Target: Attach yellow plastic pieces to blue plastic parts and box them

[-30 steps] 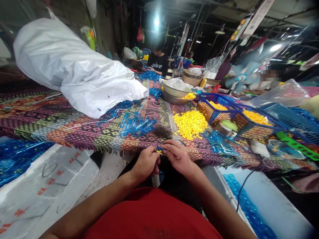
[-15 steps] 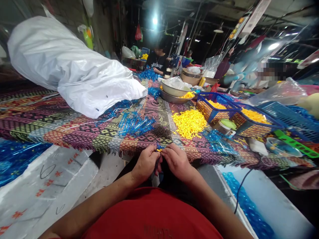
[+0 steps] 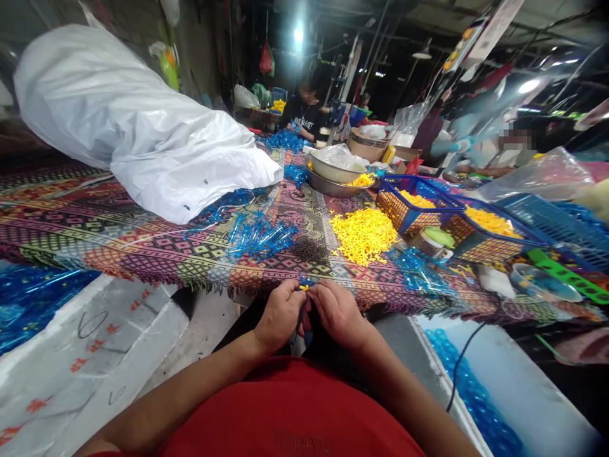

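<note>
Close together at the front edge of the cloth-covered table, my two hands meet in a pinch. My left hand (image 3: 280,315) grips a small yellow plastic piece (image 3: 303,287) with blue plastic beside it. The fingertips of my right hand (image 3: 337,311) are closed at the same spot, touching the blue part (image 3: 307,281); its exact shape is too small to make out. Just beyond lie a pile of small dark beads (image 3: 310,251), a heap of yellow plastic pieces (image 3: 364,235) and a bunch of clear blue plastic pieces (image 3: 261,236).
A large white sack (image 3: 143,127) lies across the left of the patterned cloth (image 3: 157,254). On the right stand stacked metal bowls (image 3: 333,184), a blue basket (image 3: 413,219) of yellow pieces and a green strip (image 3: 568,276). Foam boxes (image 3: 95,343) flank me. A co-worker (image 3: 304,117) sits opposite.
My hands stay nearly in place, still pinched around the small piece, with slight finger movement. The co-worker opposite has raised a hand with blue plastic. The view has shifted slightly.
</note>
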`<act>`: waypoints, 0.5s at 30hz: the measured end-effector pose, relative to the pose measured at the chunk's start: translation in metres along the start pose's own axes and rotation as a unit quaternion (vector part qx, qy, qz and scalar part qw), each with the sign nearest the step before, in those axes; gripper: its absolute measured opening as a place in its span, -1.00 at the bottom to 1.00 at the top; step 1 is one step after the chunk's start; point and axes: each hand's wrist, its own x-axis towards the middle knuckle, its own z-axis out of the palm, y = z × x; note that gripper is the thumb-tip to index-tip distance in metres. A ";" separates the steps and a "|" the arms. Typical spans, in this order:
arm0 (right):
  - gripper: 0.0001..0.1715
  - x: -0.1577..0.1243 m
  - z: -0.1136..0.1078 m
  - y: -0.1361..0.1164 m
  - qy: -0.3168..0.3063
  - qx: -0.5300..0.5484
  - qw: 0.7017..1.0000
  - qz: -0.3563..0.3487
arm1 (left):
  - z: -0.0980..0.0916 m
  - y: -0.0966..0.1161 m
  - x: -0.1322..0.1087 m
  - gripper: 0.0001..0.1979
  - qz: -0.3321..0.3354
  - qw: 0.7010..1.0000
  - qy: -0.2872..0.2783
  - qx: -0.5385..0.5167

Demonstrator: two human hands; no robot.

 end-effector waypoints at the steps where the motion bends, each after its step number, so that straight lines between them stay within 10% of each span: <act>1: -0.80 0.000 0.000 0.000 0.009 0.014 1.000 0.014 | 0.000 0.000 0.000 -0.87 0.000 1.000 0.001 0.004; 15: -0.75 0.011 -0.003 0.005 0.029 0.106 0.993 0.051 | -0.001 0.001 -0.001 -0.87 0.010 0.996 0.023 0.086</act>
